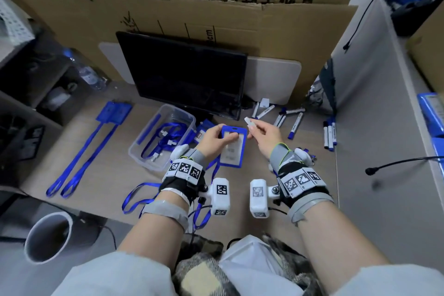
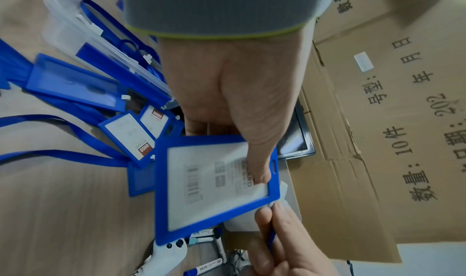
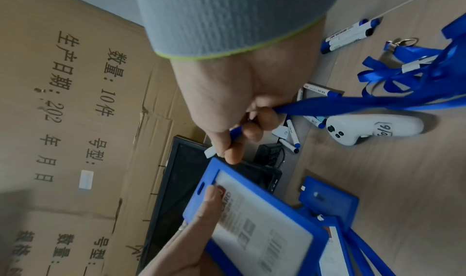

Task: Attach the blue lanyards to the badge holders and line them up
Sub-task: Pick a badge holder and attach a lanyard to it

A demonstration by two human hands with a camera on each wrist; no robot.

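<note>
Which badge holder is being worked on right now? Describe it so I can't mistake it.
Start at the black monitor; just in front of it, the left hand holds a blue badge holder above the desk. Unlike the holders lying flat, it is raised, thumb on its window.

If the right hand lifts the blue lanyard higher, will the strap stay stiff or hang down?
Probably hang down: behind the right hand the lanyard trails in loose loops. It looks thin and light. Its white clip seems rigid, keeping its shape in the pinch.
</note>
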